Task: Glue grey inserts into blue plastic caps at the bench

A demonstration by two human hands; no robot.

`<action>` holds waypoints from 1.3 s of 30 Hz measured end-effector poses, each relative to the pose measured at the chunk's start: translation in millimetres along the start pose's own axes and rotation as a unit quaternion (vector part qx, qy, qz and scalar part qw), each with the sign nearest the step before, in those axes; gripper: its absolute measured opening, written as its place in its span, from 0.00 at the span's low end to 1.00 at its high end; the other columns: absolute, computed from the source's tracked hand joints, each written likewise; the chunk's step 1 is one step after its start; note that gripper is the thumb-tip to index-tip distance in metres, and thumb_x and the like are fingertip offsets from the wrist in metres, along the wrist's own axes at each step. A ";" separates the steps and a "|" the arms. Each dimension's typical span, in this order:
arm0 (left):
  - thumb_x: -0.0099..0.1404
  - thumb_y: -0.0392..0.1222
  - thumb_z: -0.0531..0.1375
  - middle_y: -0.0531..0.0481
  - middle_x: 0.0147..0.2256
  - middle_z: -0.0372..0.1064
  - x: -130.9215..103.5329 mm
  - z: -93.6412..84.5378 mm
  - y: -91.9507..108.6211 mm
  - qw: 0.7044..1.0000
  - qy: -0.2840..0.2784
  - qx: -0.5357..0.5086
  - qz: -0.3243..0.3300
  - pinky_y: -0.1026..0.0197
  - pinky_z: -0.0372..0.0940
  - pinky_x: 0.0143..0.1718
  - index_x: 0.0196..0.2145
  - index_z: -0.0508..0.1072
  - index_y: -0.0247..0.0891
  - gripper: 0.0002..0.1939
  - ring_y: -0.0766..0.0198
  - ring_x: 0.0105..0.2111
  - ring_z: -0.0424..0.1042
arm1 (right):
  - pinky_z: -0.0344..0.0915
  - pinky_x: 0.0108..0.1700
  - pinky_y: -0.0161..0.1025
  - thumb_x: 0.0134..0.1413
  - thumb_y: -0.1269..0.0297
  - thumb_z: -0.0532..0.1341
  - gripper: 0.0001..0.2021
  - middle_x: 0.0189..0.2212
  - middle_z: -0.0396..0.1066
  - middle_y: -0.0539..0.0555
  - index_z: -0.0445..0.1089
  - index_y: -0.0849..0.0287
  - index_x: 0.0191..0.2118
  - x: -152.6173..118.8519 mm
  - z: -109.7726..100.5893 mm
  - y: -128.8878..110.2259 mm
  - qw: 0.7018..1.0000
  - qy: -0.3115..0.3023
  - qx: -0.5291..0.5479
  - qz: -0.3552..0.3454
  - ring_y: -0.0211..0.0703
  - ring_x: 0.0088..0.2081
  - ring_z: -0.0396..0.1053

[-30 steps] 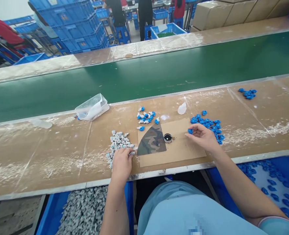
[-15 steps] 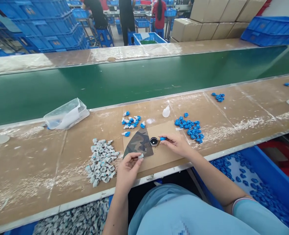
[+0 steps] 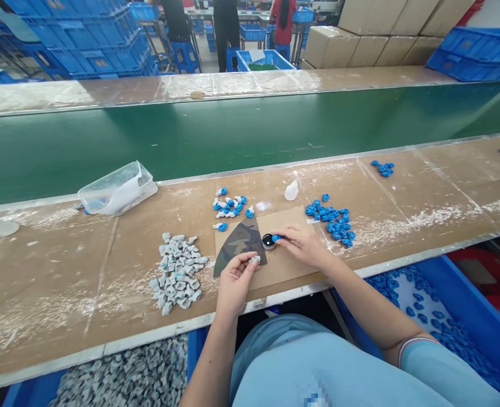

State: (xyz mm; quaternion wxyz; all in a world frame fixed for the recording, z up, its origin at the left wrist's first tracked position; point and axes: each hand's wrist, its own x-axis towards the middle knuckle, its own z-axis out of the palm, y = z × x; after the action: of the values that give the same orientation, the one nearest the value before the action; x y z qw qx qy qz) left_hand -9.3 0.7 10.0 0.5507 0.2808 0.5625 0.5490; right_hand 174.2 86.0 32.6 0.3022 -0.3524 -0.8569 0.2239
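Between thumb and fingers, my left hand (image 3: 235, 281) pinches a small grey piece (image 3: 255, 259) above the camouflage cloth (image 3: 241, 244). My right hand (image 3: 303, 246) is closed on a blue piece (image 3: 276, 238) at the right rim of a small round black container (image 3: 269, 242). Whether the piece touches the container's contents cannot be made out. Both cloth and container lie on a cardboard sheet (image 3: 288, 265). Left of it is a pile of grey pieces (image 3: 177, 274). Joined blue-and-white pieces (image 3: 231, 207) lie behind the cloth, and loose blue pieces (image 3: 335, 220) behind my right hand.
A clear plastic box (image 3: 117, 189) stands at the left by the green conveyor (image 3: 233, 133). A white translucent object (image 3: 291, 191) sits behind the cardboard. Blue bins of grey pieces (image 3: 131, 373) and blue pieces (image 3: 436, 316) are below the front edge. People are in the background.
My left hand has moved right and slightly up with the grey piece, closer to the container. My right hand has brought the blue piece left to the container's rim. The whole view has shifted slightly.
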 end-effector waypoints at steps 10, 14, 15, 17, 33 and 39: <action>0.48 0.46 0.69 0.47 0.33 0.77 -1.8 1.6 1.0 1.000 -0.002 0.015 0.000 0.59 0.69 0.40 0.35 0.77 0.36 0.17 0.65 0.32 0.74 | 0.70 0.46 0.39 0.61 0.66 0.56 0.11 0.39 0.76 0.54 0.74 0.54 0.45 1.7 1.0 -0.1 1.000 -0.012 -0.002 -0.002 0.42 0.42 0.73; 0.47 0.45 0.69 0.47 0.33 0.77 -1.5 2.2 -1.6 1.000 0.000 0.009 0.007 0.58 0.70 0.41 0.34 0.77 0.36 0.16 0.64 0.33 0.74 | 0.71 0.45 0.39 0.61 0.66 0.57 0.11 0.39 0.77 0.54 0.74 0.54 0.45 1.0 -0.5 0.1 1.000 -0.003 0.006 0.006 0.42 0.41 0.74; 0.47 0.45 0.69 0.47 0.33 0.76 -1.4 2.5 -2.6 1.000 0.001 0.006 0.011 0.58 0.70 0.42 0.34 0.77 0.36 0.16 0.63 0.34 0.74 | 0.71 0.45 0.39 0.61 0.66 0.57 0.10 0.38 0.77 0.54 0.74 0.54 0.45 0.6 -1.0 -0.3 1.000 -0.002 0.009 0.007 0.42 0.41 0.74; 0.47 0.43 0.69 0.48 0.34 0.76 -1.5 3.4 -4.6 1.000 0.008 0.001 0.021 0.58 0.69 0.44 0.35 0.76 0.36 0.16 0.64 0.36 0.74 | 0.71 0.44 0.39 0.60 0.66 0.57 0.10 0.38 0.77 0.55 0.74 0.55 0.44 -1.3 -1.5 -2.7 1.000 0.002 0.020 0.010 0.42 0.41 0.74; 0.50 0.38 0.67 0.48 0.32 0.76 -5.0 0.8 6.4 0.993 -0.090 0.060 0.038 0.60 0.69 0.41 0.39 0.72 0.38 0.17 0.63 0.35 0.75 | 0.71 0.38 0.36 0.58 0.64 0.60 0.08 0.32 0.77 0.55 0.76 0.58 0.40 -16.6 11.3 -19.8 0.990 -0.044 0.134 -0.010 0.40 0.34 0.74; 0.48 0.40 0.68 0.50 0.30 0.74 -5.5 5.7 6.8 0.996 -0.063 0.047 0.031 0.61 0.70 0.40 0.35 0.71 0.37 0.16 0.64 0.33 0.75 | 0.71 0.38 0.35 0.58 0.62 0.61 0.08 0.34 0.79 0.54 0.76 0.57 0.40 -25.0 23.7 -18.4 0.986 0.001 0.166 0.015 0.39 0.35 0.75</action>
State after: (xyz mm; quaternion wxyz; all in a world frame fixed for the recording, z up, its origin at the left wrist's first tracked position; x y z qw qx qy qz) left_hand -4.7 -1.0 19.2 0.5537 0.3576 0.5430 0.5203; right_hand 163.8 51.4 17.6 0.3542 -0.3105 -0.8023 0.3667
